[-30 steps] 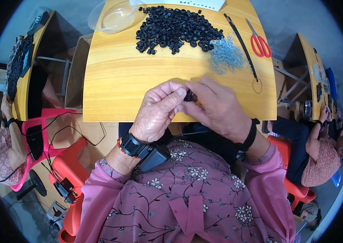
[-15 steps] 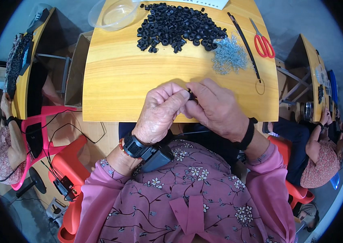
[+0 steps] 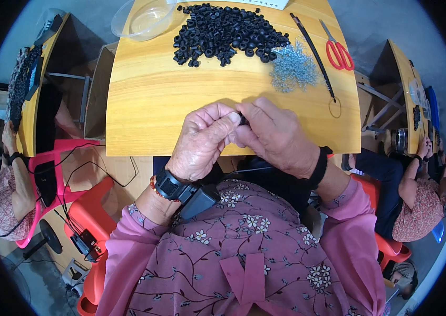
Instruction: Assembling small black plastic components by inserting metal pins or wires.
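My left hand [image 3: 205, 138] and my right hand [image 3: 278, 136] meet over the near edge of the wooden table [image 3: 144, 116]. Both are closed, thumbs and fingers pinching a small black rubber part [image 3: 242, 120] between them; most of it is hidden by the fingertips. Beyond my hands lies a heap of similar small black rubber parts [image 3: 228, 34], several of them ring- or cap-shaped. Right of that heap is a tangle of thin, pale blue-silver small pieces [image 3: 294, 67], too fine to make out singly.
Red-handled scissors [image 3: 339, 52] and a thin black rod [image 3: 312, 52] ending in a wire loop [image 3: 335, 108] lie at the table's right. A clear plastic bowl [image 3: 144, 21] stands at the far left. Other people sit at tables on either side; red stools [image 3: 88, 210] flank me.
Both hands have shifted slightly up and left in view, still pinching the small black part. The table's things have shifted slightly too, as the view moved.
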Available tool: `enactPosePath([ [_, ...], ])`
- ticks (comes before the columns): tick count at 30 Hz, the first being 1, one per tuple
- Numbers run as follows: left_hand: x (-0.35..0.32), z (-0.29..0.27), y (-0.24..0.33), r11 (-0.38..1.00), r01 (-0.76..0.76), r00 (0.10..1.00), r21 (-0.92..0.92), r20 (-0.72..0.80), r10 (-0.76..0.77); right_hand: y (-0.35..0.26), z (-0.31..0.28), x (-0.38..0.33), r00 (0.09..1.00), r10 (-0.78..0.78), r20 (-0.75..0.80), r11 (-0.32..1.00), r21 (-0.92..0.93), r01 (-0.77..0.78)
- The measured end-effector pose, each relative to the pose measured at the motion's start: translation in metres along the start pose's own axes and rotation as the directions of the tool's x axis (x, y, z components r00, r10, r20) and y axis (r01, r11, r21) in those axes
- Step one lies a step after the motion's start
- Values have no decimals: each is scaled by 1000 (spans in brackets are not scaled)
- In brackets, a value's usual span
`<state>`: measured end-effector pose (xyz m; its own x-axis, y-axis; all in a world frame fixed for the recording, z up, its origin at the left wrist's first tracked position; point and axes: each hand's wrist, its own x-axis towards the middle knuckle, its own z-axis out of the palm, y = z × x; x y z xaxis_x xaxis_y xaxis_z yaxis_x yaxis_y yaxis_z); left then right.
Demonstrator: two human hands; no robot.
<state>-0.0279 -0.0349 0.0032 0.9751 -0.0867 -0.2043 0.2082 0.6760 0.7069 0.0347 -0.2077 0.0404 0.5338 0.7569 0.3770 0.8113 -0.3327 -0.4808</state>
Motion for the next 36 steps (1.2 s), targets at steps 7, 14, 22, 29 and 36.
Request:
enactPosePath([
  [7,1,0,3,989,21,998,-149,59,-12,2,-6,4,998,-56,1,998,-42,56],
  [14,-1,5,-4,978,-60,998,-198,9,63,-1,1,5,999,-45,-12,995,-90,44],
  [22,-3,7,-9,966,-110,993,-232,-59,99,-2,6,8,999,6,-45,1000,4,-6],
  [29,-4,9,-4,966,-112,994,-233,-29,109,-5,2,13,996,75,-53,988,139,-67],
  [36,-3,9,-6,984,-101,992,-144,-84,90,1,-9,18,994,8,106,1000,-24,-6],
])
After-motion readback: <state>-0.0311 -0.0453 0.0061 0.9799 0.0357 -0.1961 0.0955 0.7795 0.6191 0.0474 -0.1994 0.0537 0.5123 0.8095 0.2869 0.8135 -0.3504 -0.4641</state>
